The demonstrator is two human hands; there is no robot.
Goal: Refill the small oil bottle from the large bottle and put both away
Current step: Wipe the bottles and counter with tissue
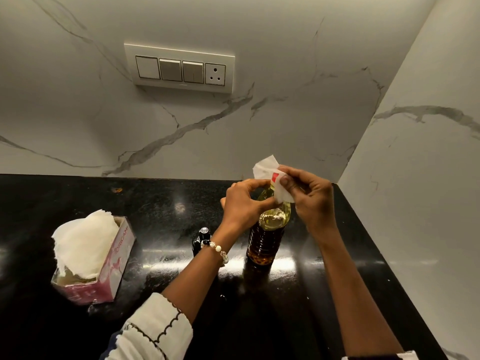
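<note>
Your large bottle [267, 237] stands upright on the glossy black desk [168, 203], toward its right end near the corner of the marble walls. It is clear ribbed plastic, with pale yellow oil showing at the shoulder and a darker amber tone lower down. Your left hand [244, 203] curls its fingers round the bottle's neck just under the red cap [274, 175]. Your right hand [307, 193] pinches a crumpled white tissue [270, 168] against the cap and neck, thumb and fingers clamped on the paper.

The small oil bottle [201, 241] is dark, smooth and narrow, with a black top; it stands just left of the large one, partly hidden behind your left wrist and its beaded bracelet [218, 249].

Well to the left lies a pink cardboard tissue box [114, 268], torn open, soft white sheets bulging out. A white switch plate [179, 67] sits on the veined marble wall.
</note>
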